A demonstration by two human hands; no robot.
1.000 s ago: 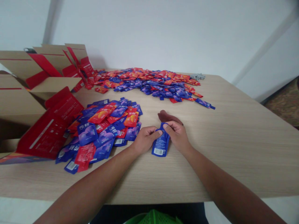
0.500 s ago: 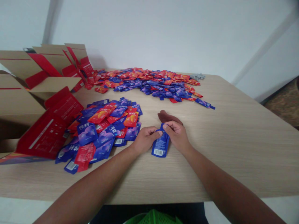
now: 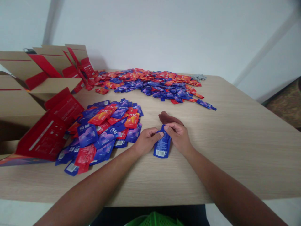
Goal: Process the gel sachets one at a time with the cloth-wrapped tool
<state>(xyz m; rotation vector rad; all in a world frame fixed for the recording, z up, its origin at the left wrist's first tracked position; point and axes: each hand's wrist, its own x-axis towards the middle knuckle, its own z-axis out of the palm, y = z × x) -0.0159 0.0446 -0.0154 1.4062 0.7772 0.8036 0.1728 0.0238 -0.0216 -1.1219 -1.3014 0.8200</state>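
A blue sachet [image 3: 162, 147] with a white barcode label lies at the middle of the wooden table [image 3: 235, 138]. My left hand [image 3: 146, 140] pinches its upper left edge with the thumb, fingers curled. Closed on the sachet's top right corner is my right hand [image 3: 178, 134], thumb and fingers together. A brown patch [image 3: 166, 117] shows on the table just behind my right hand; I cannot make out what it is. A near pile of blue and red sachets [image 3: 103, 128] sits just left of my left hand.
A larger spread of red and blue sachets [image 3: 155, 83] covers the far side of the table. Open cardboard boxes with red inner flaps [image 3: 35, 94] stand at the left. A grey cloth [image 3: 198, 77] lies at the far edge. Something green [image 3: 154, 219] shows below the table's near edge.
Almost nothing differs; both hands keep hold of the blue sachet, which has shifted very slightly.
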